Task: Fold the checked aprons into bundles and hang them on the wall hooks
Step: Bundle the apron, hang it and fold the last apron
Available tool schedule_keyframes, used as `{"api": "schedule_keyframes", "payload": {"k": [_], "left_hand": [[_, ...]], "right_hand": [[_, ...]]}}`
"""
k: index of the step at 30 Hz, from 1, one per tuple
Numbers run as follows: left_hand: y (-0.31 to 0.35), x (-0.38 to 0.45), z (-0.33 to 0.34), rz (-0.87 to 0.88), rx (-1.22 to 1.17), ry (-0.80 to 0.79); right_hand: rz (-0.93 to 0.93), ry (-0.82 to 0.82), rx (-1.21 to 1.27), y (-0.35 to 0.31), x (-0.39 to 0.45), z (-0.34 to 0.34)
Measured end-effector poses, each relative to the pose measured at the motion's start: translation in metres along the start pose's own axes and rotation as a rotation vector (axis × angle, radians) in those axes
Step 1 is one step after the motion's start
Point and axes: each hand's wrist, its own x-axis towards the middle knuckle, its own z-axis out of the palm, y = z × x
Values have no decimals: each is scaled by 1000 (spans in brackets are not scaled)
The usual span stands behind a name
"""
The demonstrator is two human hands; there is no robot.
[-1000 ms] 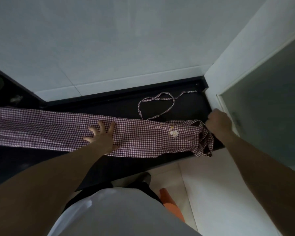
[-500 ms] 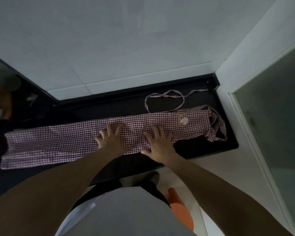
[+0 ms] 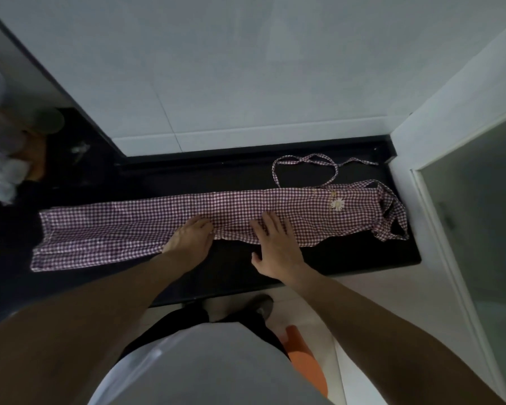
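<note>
A purple-and-white checked apron [image 3: 146, 226] lies folded into a long narrow strip across the black counter [image 3: 348, 258]. A daisy motif [image 3: 338, 203] sits near its right end. Its ties [image 3: 304, 163] loop loosely behind it, and a strap [image 3: 393, 220] trails off the right end. My left hand [image 3: 189, 239] is at the strip's near edge around the middle, fingers curled into the cloth, which bunches there. Just to the right, my right hand [image 3: 276, 248] lies flat with straight, spread fingers pressing on the apron.
A white tiled wall [image 3: 246, 83] rises behind the counter. A white corner and a frosted glass panel [image 3: 479, 229] close off the right. Blurred items [image 3: 9, 159] stand at the far left. An orange object [image 3: 304, 358] lies on the floor by my feet.
My right hand left the apron's right end and came to the middle beside my left hand. My left hand's fingers went from flat and spread to curled into the cloth.
</note>
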Motion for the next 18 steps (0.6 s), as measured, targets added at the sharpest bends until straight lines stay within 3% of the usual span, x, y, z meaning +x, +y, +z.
{"api": "schedule_keyframes", "payload": {"k": [4, 7, 11, 18], "left_hand": [[-4, 0, -12, -90, -91, -24], [-9, -5, -16, -7, 99, -192], [-19, -16, -20, -122, 306, -249], [-74, -39, -41, -266, 369, -175]], "right_hand": [[176, 68, 97, -8, 14, -9], [210, 105, 208, 2, 20, -15], [238, 116, 324, 16, 19, -27], [300, 73, 199, 19, 5, -10]]}}
